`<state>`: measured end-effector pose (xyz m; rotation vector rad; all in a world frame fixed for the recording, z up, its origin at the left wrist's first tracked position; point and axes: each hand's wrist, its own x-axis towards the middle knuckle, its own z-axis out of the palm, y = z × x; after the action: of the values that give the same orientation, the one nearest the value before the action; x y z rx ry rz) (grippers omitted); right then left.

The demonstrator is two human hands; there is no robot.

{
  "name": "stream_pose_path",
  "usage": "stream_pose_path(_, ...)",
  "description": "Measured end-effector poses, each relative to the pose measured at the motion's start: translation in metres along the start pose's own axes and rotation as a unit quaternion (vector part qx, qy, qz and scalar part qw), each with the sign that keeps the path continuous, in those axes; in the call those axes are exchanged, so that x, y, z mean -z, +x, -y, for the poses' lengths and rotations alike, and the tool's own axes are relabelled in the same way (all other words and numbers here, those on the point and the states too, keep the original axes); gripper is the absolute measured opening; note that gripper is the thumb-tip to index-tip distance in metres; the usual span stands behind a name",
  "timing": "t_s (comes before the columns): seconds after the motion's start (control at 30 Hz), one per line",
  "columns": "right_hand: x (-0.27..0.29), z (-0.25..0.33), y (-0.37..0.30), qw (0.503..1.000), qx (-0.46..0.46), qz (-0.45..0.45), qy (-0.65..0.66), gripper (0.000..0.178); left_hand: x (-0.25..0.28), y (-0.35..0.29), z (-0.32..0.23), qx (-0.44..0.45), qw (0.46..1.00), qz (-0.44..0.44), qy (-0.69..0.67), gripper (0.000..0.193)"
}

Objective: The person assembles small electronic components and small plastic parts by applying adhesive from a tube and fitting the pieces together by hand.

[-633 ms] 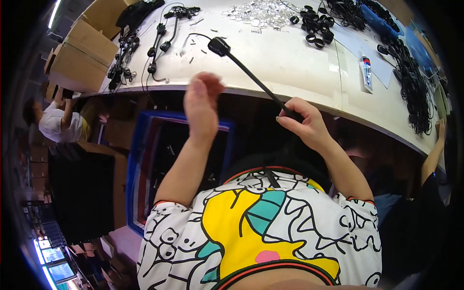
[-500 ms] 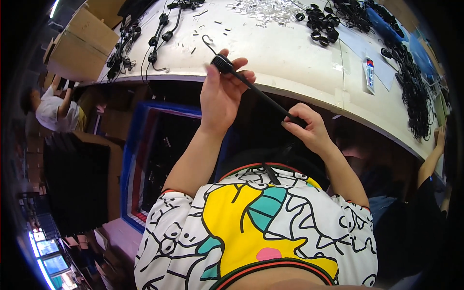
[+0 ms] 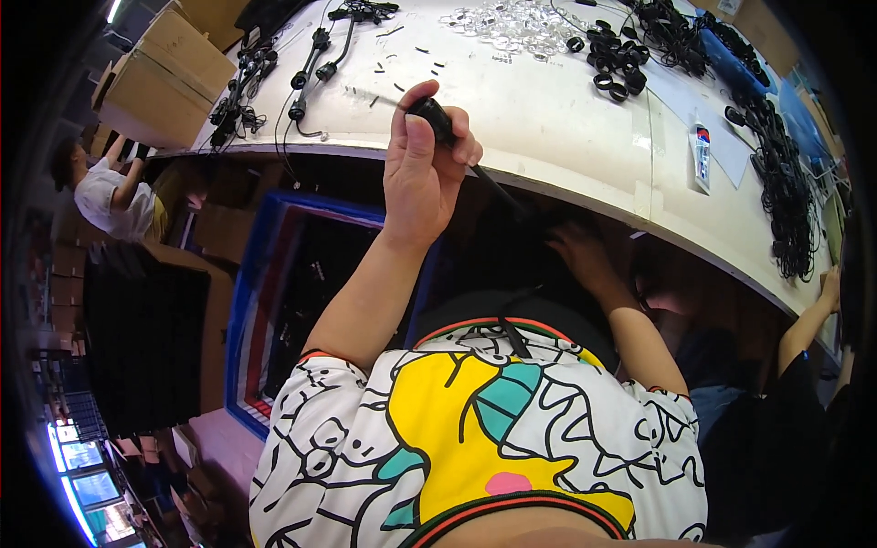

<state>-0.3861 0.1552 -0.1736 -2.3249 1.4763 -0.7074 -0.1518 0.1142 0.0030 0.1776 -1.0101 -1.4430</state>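
My left hand (image 3: 422,173) is raised at the table's front edge, its thumb and fingers wrapped round a ribbed black cylindrical end piece (image 3: 429,121). From that piece a thin black tube (image 3: 496,190) slants down to the right, into the dark below the tabletop. A thin wire, smeared by motion, sticks out beyond the end piece over the table. Lower and in shadow, my right hand (image 3: 585,256) is at the tube's lower side with its fingers curled; what they hold is too dark to make out.
On the white table (image 3: 548,119) lie finished-looking black cable assemblies (image 3: 311,73), clear plastic pieces (image 3: 521,27), black rings (image 3: 617,64), a glue tube (image 3: 702,157) and bundled black cables (image 3: 781,201). A blue-rimmed bin (image 3: 242,320) stands below left. Other people are at both sides.
My right hand has moved down into the shadow under the table edge. My left hand has turned and closed further round the end piece, and the tube tilts more steeply.
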Motion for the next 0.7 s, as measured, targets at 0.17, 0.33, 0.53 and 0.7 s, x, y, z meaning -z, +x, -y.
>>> stream_pose_path(0.17, 0.026, 0.023, -0.016, 0.997, 0.023, 0.054, -0.045, 0.03, 0.006, -0.017, 0.019, 0.09, 0.996, 0.01, 0.015, 0.045)
stream_pose_path(0.33, 0.128, 0.121, 0.035, 0.974, 0.115, -0.11, 0.16, 0.02, 0.011, -0.044, 0.047, 0.171, 0.984, 0.047, 0.009, 0.041)
stream_pose_path(0.53, 0.113, 0.128, 0.078, 0.986, 0.064, -0.091, 0.127, 0.018, 0.002, -0.068, 0.074, 0.253, 0.966, 0.031, 0.041, 0.033)
stream_pose_path(0.7, 0.097, 0.118, 0.074, 0.982, -0.013, 0.038, 0.185, 0.014, 0.01, -0.078, 0.069, 0.295, 0.941, 0.065, 0.155, 0.042)
